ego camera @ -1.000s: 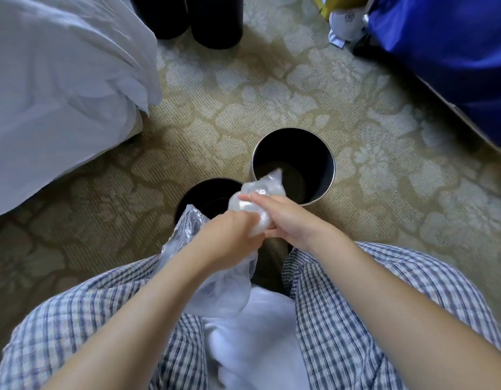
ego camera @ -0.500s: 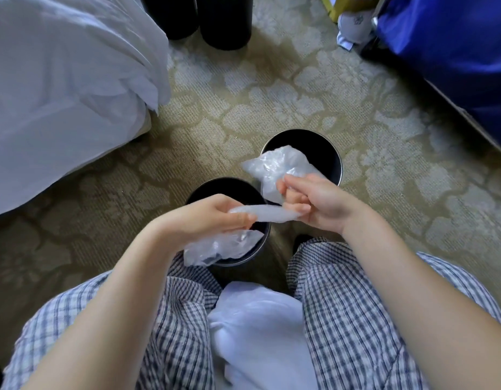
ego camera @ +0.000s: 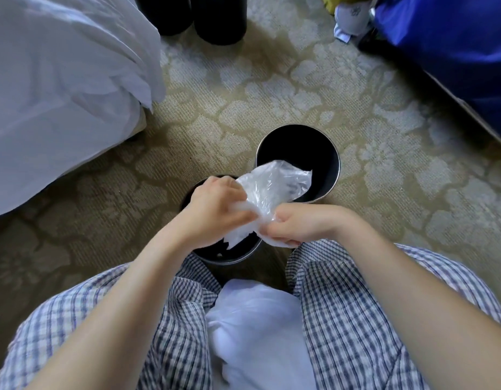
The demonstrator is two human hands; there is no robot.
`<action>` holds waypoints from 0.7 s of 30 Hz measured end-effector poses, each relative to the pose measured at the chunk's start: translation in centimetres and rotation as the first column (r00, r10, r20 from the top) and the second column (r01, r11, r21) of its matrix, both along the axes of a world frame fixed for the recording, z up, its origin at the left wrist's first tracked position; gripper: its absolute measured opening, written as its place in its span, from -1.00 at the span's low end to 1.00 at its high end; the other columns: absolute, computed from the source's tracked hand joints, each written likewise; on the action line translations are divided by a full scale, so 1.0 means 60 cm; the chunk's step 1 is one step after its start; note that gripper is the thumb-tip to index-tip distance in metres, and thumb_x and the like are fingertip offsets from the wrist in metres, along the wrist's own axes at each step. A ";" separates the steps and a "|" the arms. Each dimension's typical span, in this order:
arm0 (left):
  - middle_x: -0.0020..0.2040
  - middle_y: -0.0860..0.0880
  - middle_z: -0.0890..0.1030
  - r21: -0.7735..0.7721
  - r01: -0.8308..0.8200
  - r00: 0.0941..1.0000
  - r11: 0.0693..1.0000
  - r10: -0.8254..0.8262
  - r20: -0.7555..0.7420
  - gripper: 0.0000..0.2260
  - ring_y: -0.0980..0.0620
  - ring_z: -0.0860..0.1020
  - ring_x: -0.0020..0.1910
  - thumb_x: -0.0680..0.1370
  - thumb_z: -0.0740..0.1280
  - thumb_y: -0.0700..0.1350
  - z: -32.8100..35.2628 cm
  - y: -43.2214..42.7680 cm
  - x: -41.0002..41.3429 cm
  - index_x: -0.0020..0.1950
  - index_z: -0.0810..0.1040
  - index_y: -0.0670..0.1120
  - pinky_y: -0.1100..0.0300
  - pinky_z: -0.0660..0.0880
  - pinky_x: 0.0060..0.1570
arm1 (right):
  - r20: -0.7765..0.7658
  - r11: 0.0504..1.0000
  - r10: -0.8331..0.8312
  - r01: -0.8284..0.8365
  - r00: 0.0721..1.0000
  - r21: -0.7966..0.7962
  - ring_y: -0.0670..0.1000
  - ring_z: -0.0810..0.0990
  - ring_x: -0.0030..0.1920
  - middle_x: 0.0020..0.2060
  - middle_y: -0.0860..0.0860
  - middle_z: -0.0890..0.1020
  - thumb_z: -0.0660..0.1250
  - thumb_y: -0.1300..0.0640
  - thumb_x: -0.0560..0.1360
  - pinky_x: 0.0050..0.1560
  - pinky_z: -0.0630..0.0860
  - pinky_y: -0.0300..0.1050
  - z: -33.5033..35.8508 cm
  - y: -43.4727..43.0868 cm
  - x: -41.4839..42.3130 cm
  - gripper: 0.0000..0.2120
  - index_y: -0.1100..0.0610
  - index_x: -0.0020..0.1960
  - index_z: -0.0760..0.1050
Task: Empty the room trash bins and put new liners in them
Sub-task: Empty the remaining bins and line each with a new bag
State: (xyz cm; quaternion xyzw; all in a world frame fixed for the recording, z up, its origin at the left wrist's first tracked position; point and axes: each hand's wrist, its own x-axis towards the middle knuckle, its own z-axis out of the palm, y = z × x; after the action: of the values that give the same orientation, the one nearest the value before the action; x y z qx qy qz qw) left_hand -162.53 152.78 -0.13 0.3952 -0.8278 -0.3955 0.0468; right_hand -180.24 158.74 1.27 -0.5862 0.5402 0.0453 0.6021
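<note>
Two round black trash bins stand on the carpet in front of my knees. The near bin [ego camera: 245, 253] is mostly hidden under my hands; the far bin [ego camera: 326, 153] looks bare inside. A crumpled clear plastic liner [ego camera: 274, 187] is held above them. My left hand [ego camera: 215, 211] grips its left side with curled fingers. My right hand [ego camera: 300, 225] pinches its lower right edge. The liner's loose end fans out over the far bin's rim.
White bedding [ego camera: 60, 88] hangs at the left. Two more dark bins [ego camera: 219, 21] stand at the top. A blue bag [ego camera: 455, 52] lies at the top right with crumpled rubbish [ego camera: 352, 15] beside it. A white bundle [ego camera: 257, 327] lies between my checked-trousered knees.
My hands have come close together again over the near bin. The liner, stretched between them half a second ago, is now bunched, with its loose end spread over the far bin.
</note>
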 end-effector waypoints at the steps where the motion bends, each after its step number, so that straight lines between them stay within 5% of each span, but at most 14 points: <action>1: -0.01 -0.02 0.57 -0.095 0.071 0.996 0.993 -0.076 -0.051 -0.59 -0.02 0.46 -0.03 0.34 0.25 0.22 0.000 0.007 -0.003 -0.28 0.58 -0.13 0.04 0.38 0.03 | -0.006 0.999 0.034 -0.034 0.999 -0.008 -0.07 0.30 -0.50 -0.49 0.12 0.39 0.08 0.08 0.64 -0.35 0.29 -0.30 0.000 0.000 0.000 -0.49 0.35 -0.39 0.38; 4: 0.21 -0.02 0.54 0.014 0.182 0.938 0.983 -0.169 -0.302 -0.92 0.12 0.41 0.27 0.44 0.35 -0.05 0.013 0.023 -0.013 -0.26 0.55 0.03 0.22 0.31 0.28 | -0.033 0.997 0.077 -0.077 0.996 -0.015 -0.08 0.30 -0.47 -0.46 0.08 0.38 0.10 0.09 0.62 -0.35 0.30 -0.28 0.004 0.001 0.004 -0.55 0.32 -0.36 0.37; 6: 0.19 -0.01 0.58 0.179 0.192 0.923 0.965 -0.116 -0.367 -0.87 0.18 0.39 0.34 0.45 0.31 -0.08 0.011 0.028 -0.016 -0.11 0.61 -0.09 0.26 0.32 0.32 | -0.047 0.997 0.038 -0.041 0.998 -0.067 -0.04 0.46 -0.29 -0.29 0.05 0.52 0.16 0.08 0.60 -0.19 0.43 -0.15 0.005 0.004 0.010 -0.70 0.19 -0.23 0.47; 8: -0.04 -0.07 0.65 0.275 0.107 0.936 0.955 -0.003 -0.353 -0.69 0.05 0.58 0.09 0.44 0.26 0.01 0.011 0.026 -0.015 -0.08 0.59 -0.23 0.09 0.48 0.12 | -0.077 0.988 -0.008 -0.004 0.997 -0.157 0.03 0.54 -0.04 0.00 0.06 0.57 0.18 0.05 0.60 0.02 0.49 -0.01 0.016 0.007 0.020 -0.78 0.17 0.10 0.49; 11: -0.41 -0.04 0.35 0.212 -0.100 0.940 0.972 0.162 -0.300 -0.73 0.11 0.31 -0.40 0.44 0.26 -0.04 0.016 0.014 -0.017 -0.31 0.36 -0.23 0.18 0.29 -0.37 | -0.144 0.942 -0.020 -0.029 0.989 -0.335 0.01 0.49 -0.12 -0.20 -0.04 0.51 0.17 0.03 0.61 -0.11 0.41 -0.03 0.027 0.011 0.034 -0.82 0.11 -0.05 0.44; 14: -0.47 0.05 0.23 0.159 -0.232 0.949 0.960 0.259 -0.177 -0.74 0.15 0.19 -0.48 0.46 0.27 -0.12 0.013 0.007 -0.019 -0.37 0.27 -0.12 0.24 0.16 -0.47 | -0.232 0.792 -0.067 -0.090 0.970 -0.604 0.05 0.42 -0.29 -0.35 -0.05 0.45 0.18 0.03 0.61 -0.28 0.23 -0.09 0.023 0.015 0.040 -0.74 0.07 -0.24 0.33; 17: -0.48 0.06 0.26 0.207 -0.309 0.942 0.928 0.328 -0.064 -0.79 0.17 0.23 -0.54 0.48 0.31 -0.22 0.007 0.004 -0.019 -0.34 0.39 -0.22 0.32 0.17 -0.52 | -0.131 0.556 -0.126 -0.040 0.983 -0.830 0.11 0.43 -0.43 -0.42 0.01 0.49 0.20 0.08 0.52 -0.46 0.32 -0.07 0.007 0.021 0.036 -0.80 0.13 -0.23 0.45; 19: -0.46 0.00 0.37 0.311 -0.338 0.929 0.888 0.367 -0.039 -0.86 0.20 0.27 -0.50 0.46 0.34 -0.22 0.008 0.004 -0.019 -0.30 0.55 -0.22 0.35 0.22 -0.49 | -0.092 0.520 -0.121 -0.016 0.988 -0.854 0.06 0.39 -0.41 -0.42 -0.04 0.46 0.18 0.09 0.47 -0.39 0.33 -0.11 0.000 0.021 0.033 -0.82 0.13 -0.22 0.50; 21: -0.46 0.05 0.47 0.451 -0.354 0.888 0.819 0.445 -0.112 -0.80 0.18 0.38 -0.45 0.44 0.37 -0.20 0.014 0.006 -0.015 -0.38 0.62 -0.02 0.34 0.33 -0.44 | -0.024 0.503 -0.131 0.046 0.991 -0.863 0.02 0.34 -0.37 -0.37 -0.10 0.38 0.21 0.13 0.46 -0.31 0.23 -0.21 -0.002 0.018 0.035 -0.85 0.13 -0.19 0.53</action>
State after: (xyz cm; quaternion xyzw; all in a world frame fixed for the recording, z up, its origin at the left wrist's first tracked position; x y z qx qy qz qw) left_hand -163.43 153.12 0.70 0.5170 -0.6115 -0.5844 0.1313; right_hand -178.13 159.84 1.13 -0.7766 0.5459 -0.2341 0.2099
